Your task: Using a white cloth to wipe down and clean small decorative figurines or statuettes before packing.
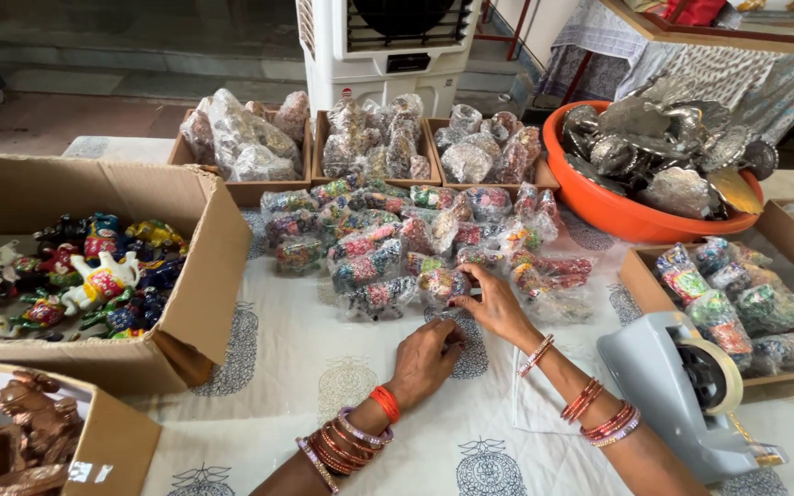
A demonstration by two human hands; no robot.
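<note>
My left hand [425, 360] rests on the printed white tablecloth [323, 367], its fingers curled against a small clear plastic packet [443, 317]. Reaching in from the right, my right hand [496, 303] touches the same clear packet at the front edge of a pile of plastic-wrapped colourful figurines [397, 248]. Both wrists carry several orange and red bangles. Whether either hand truly grips the packet is hard to tell.
An open cardboard box [204, 276] of painted animal figurines stands left. Brown figurines fill a box [112, 441] at bottom left. A grey tape dispenser [691, 386] sits right, beside a tray of wrapped items [746, 303]. An orange tub [618, 216] holds silver pieces. Trays [388, 138] line the back.
</note>
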